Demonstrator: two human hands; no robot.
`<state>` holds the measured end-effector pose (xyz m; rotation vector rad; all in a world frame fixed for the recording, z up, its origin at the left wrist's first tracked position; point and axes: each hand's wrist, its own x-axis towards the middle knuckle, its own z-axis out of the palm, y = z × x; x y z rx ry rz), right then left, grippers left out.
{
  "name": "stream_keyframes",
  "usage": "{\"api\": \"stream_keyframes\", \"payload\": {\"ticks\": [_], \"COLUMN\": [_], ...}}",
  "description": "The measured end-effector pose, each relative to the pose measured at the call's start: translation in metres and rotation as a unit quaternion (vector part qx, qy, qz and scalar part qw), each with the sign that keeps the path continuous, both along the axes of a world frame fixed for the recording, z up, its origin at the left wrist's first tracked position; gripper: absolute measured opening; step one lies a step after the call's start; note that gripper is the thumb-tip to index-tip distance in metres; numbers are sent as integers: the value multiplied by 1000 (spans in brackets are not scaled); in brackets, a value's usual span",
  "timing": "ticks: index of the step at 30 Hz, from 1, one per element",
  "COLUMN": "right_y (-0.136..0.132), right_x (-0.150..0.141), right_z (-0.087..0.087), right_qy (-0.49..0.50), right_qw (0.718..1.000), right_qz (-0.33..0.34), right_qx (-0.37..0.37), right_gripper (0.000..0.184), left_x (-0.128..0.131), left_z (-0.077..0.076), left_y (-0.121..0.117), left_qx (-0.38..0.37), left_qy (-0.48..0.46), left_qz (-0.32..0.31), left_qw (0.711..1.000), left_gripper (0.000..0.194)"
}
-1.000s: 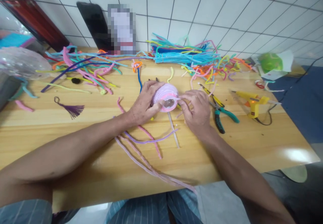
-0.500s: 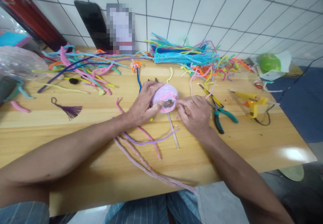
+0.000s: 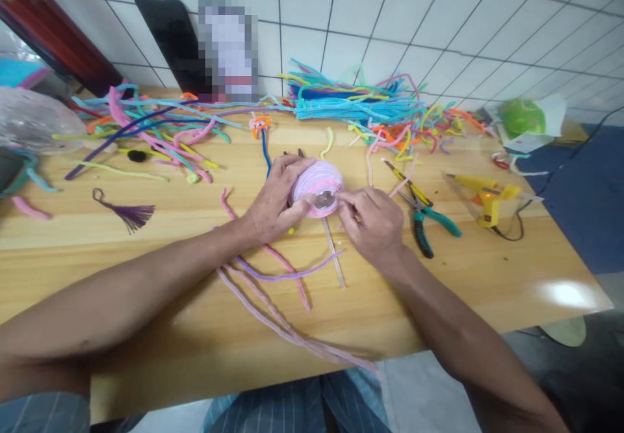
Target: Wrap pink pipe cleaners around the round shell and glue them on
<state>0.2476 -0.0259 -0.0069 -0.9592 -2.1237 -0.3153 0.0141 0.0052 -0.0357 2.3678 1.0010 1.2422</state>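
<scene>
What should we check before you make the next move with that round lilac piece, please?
1. Left hand has hold of the round lilac piece: ok.
2. Right hand has its fingertips at the open rim: ok.
3. A strand end is pinched in those fingertips: cannot tell, too small and partly hidden.
4. Yellow glue gun lies apart from both hands: ok.
5. Glue gun is at working heat: cannot tell.
6. Tabletop on the near side of the piece is free of loose items: not ok, a purple strand and a clear stick lie there.
</scene>
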Motion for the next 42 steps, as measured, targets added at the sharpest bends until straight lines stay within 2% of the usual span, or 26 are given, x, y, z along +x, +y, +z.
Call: {"api": "stream_keyframes", "payload": {"ticks": [7,14,24,31,37,42], "right_y": [-2,-3,-6,-8,-5,-6], "right_x": [-1,-2,-3,-1,5,6], "right_z": [-2,0,4,1,0,1], "right_qy": [-19,-49,-53,-27,3,8], "right_qw": [1000,998,997,999,1000,998], "right_qz": [-20,-40,-35,-25,-9,-8], "right_qx": [-15,16,43,-11,-22,-60], "right_gripper": [19,26,23,27,28,33], "left_x": [-1,-1,-1,0,0,-1], "left_z": [0,1,8,12,12,15], "left_y": [0,-1,-1,-3,-4,-3], "left_qx": [-12,-22,-35,-38,-41,-55], "left_qy": [3,9,7,-12,10,-1], "left_qz": [-5,4,5,-11,13,-9], "left_qw": [1000,1000,999,999,999,998], "left_gripper": [58,59,57,52,69,59]}}
